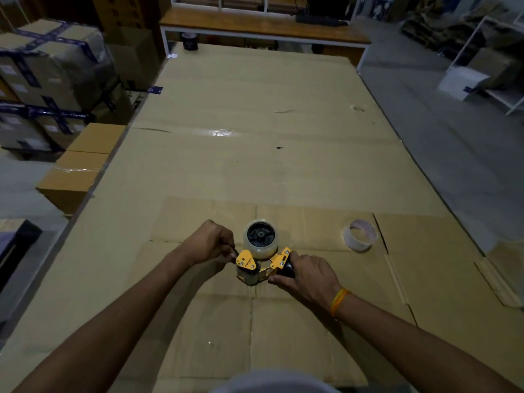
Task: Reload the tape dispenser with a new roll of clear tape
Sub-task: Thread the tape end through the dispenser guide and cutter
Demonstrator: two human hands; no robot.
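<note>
A yellow tape dispenser rests on a flattened cardboard sheet near the table's front. A full roll of clear tape sits on its black hub. My right hand grips the dispenser's black handle. My left hand pinches at the dispenser's front end, beside the yellow side plate; what its fingertips hold is hidden. To the right lies a nearly empty tape core, flat on the cardboard and apart from both hands.
The cardboard-covered table stretches far ahead. Stacked taped boxes and a plain carton stand off the left edge. A wooden bench stands behind the table's far end, with a dark cup near it. Grey floor lies right.
</note>
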